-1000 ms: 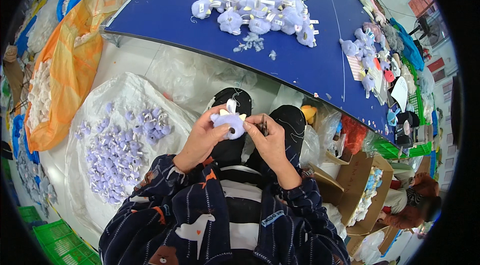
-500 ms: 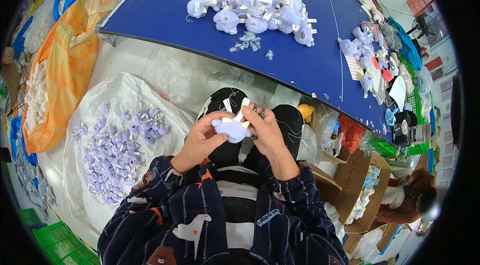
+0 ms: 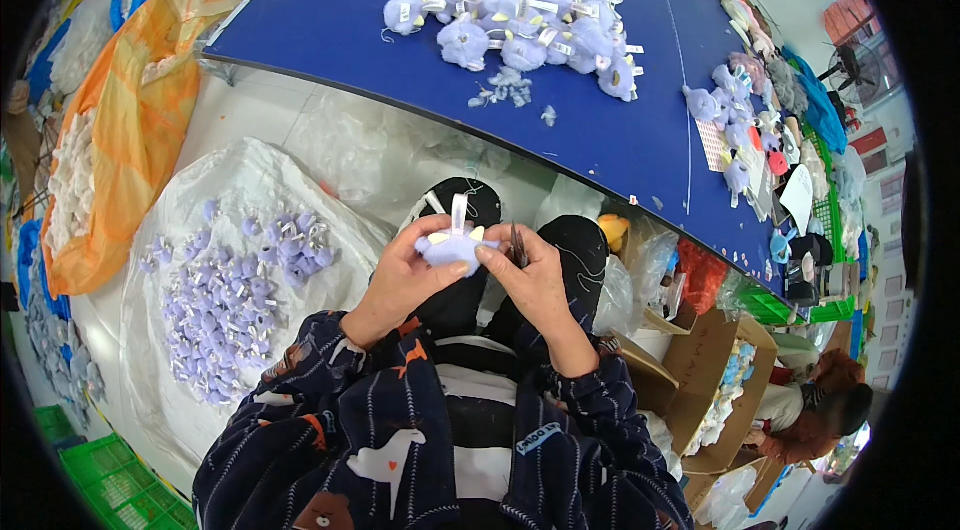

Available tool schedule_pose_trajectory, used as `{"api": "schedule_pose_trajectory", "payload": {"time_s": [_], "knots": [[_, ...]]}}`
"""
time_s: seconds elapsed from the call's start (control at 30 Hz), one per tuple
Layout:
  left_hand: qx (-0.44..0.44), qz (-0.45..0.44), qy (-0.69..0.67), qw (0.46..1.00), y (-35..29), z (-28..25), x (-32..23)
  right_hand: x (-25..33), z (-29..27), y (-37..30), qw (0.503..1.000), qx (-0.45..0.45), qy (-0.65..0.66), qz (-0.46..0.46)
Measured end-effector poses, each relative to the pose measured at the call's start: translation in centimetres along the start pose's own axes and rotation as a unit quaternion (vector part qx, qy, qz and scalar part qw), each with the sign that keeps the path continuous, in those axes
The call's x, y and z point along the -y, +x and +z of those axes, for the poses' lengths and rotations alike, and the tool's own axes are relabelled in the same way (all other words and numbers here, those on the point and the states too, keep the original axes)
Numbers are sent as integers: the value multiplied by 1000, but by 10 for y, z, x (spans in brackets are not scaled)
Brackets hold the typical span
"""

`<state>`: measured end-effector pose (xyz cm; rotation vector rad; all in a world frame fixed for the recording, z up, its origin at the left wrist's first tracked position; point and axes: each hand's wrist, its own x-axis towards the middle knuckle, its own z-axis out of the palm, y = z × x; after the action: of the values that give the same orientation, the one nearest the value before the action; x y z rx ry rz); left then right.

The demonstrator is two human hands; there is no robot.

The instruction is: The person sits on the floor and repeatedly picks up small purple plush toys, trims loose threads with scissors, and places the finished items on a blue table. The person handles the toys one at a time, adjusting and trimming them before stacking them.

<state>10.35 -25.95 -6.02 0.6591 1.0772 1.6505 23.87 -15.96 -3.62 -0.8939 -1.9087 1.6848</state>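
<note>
Over the lap, between the knees and below the near edge of the blue counter (image 3: 330,25), both hands meet on one small lilac plush toy (image 3: 450,248). The left hand (image 3: 405,275) cups it from below and from the left, fingers curled narrowly around its body, so the toy lies at that hand's fingertips and is plainly nearer to it. A white ribbon loop (image 3: 458,211) stands up from the toy's top, pointing away from the person, which sets the toy's long axis roughly upright in the picture. The right hand (image 3: 530,280) is just beside the toy's right side, its fingers pinched on a thin dark tool, seemingly small scissors (image 3: 519,245), with the tips pointing upward near the toy. A heap of like toys (image 3: 510,0) lies far up the counter, and a white sack (image 3: 250,180) of lilac pieces sits at the left on the floor.
</note>
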Motion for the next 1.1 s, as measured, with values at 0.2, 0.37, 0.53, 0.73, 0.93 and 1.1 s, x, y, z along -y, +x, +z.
{"api": "schedule_pose_trajectory", "payload": {"time_s": [0.2,0.37,0.53,0.73,0.93,1.1], "knots": [[-34,14,97,995,-2,-1,0,-8,11,4,997,-37,55,-32],[3,7,141,990,-1,-4,-3,-13,8,-1,995,-26,97,28],[53,-30,120,991,3,-14,-2,-11,15,1,982,-91,-78,-144],[86,-65,296,949,-4,-59,-47,0,-5,28,929,-89,-244,-264],[-187,-91,742,637,-74,-172,-65,50,-84,96,904,-315,-191,-219],[-209,-85,640,734,-52,-129,-76,30,-116,162,940,-310,-116,-80]]}}
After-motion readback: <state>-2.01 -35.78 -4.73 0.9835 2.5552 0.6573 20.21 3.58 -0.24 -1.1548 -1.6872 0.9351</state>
